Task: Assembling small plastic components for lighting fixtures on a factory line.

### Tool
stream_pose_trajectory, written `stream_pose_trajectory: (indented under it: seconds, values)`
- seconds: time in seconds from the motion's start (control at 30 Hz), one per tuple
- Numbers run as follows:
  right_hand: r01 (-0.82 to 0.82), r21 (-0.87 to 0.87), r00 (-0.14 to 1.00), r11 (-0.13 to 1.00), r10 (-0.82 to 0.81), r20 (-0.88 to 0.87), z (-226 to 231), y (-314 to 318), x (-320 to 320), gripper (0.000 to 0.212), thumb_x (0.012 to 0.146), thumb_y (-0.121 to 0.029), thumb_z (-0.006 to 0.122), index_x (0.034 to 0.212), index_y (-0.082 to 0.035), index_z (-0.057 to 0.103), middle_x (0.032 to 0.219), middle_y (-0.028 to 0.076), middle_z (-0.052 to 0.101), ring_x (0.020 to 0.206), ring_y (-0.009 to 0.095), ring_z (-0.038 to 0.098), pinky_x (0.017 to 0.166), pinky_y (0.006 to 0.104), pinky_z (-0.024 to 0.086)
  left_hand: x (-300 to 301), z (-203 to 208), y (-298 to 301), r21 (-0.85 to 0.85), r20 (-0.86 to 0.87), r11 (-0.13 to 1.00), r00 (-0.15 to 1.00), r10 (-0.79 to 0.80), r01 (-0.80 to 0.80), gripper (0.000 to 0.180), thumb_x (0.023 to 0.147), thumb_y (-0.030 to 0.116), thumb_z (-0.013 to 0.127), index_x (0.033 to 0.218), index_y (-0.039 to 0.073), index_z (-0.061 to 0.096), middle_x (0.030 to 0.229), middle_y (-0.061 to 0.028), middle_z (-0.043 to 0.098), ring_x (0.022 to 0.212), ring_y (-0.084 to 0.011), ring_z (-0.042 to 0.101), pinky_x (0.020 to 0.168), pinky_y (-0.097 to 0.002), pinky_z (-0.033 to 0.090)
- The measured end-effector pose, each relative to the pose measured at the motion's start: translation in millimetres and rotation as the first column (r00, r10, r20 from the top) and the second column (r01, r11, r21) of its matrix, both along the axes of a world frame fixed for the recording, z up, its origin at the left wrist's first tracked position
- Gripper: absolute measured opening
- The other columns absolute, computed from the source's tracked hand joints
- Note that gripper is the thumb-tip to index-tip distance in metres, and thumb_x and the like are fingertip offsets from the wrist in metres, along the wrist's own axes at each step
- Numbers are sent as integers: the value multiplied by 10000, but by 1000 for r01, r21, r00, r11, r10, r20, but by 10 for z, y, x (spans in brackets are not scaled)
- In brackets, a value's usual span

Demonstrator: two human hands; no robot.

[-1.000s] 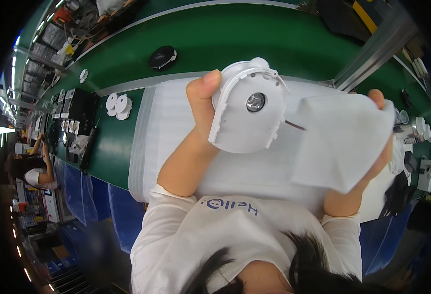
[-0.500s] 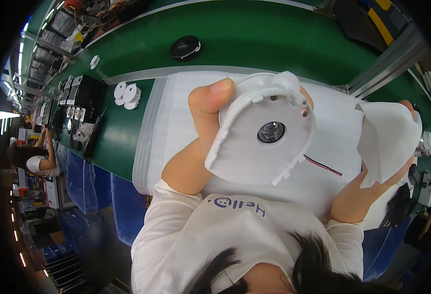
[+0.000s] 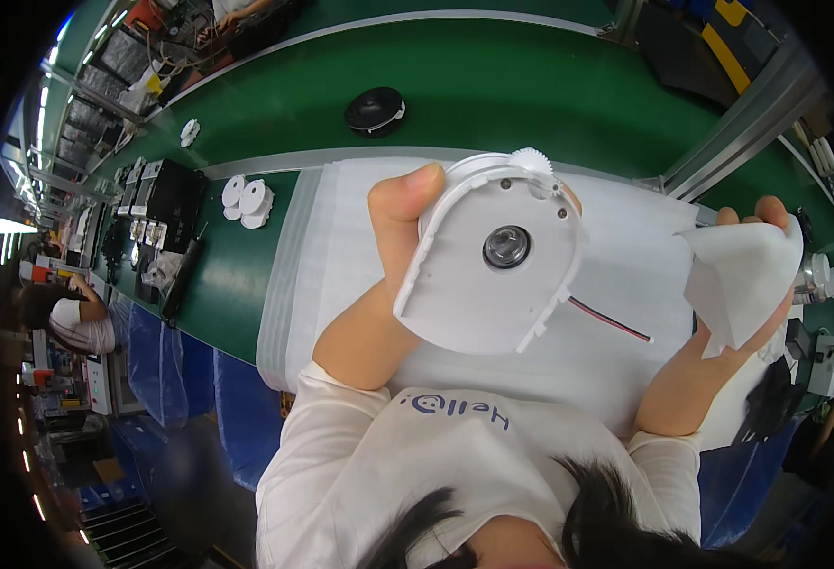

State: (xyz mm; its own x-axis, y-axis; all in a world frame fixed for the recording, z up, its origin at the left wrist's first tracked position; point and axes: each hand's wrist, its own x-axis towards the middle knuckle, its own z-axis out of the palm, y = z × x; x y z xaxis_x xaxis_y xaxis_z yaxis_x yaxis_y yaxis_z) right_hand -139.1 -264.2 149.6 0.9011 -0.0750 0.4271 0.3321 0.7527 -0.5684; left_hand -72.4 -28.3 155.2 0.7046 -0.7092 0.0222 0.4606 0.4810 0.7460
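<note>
Left stretch of tabletop: the flat green tabletop (image 3: 227, 284) shows bare between black boxy units (image 3: 167, 194) and layered white foam sheeting (image 3: 336, 228); a cluster of round white plastic discs (image 3: 247, 202) sits near its far edge.
Left hand: the left hand (image 3: 402, 226) holds the housing firmly, thumb on its left side, the other fingers mostly hidden behind.
White housing: the arch-shaped white plastic housing (image 3: 478, 299) is held up over the sheeting, its face with the dark round lens (image 3: 507, 247) turned upward; its long axis slants from the straight end, lower left, to the rounded end, upper right, beside a small white toothed wheel (image 3: 532, 163).
Far side: a round black disc (image 3: 376, 109) lies beyond the tabletop's far edge.
Cable: a thin red-and-black cable (image 3: 611, 321) leaves the housing's right side, its free end pointing toward the right forearm.
Open room: bare sheeting lies between housing and right hand, which are well apart; the left is nearer, already touching.
Right hand: the right hand (image 3: 764, 330) holds a limp white sheet (image 3: 741, 270), fingertips showing above it, near the tabletop's right end.
</note>
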Motion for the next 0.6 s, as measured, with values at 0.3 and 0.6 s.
stream_pose_trajectory:
  seconds: [0.3,0.6]
  values:
    - [533,-358,804,766,-591,-67,27,316,-138,168,845,-141,409,971,-33,433,943,147,536,827,230,534,638,279,471,-140,31,-41,55,-39,998,999,20,-18,864,517,691,447,803,-125,449,553,-125,437,451,-156,339,394,-271,226]
    - [815,-543,492,-205,-251,834,-25,747,-369,64,735,-155,525,786,-165,487,876,-15,617,858,126,495,891,354,270,-292,21,-150,137,6,986,996,91,-90,818,541,682,434,867,-67,475,750,-103,522,664,-158,504,558,-231,405]
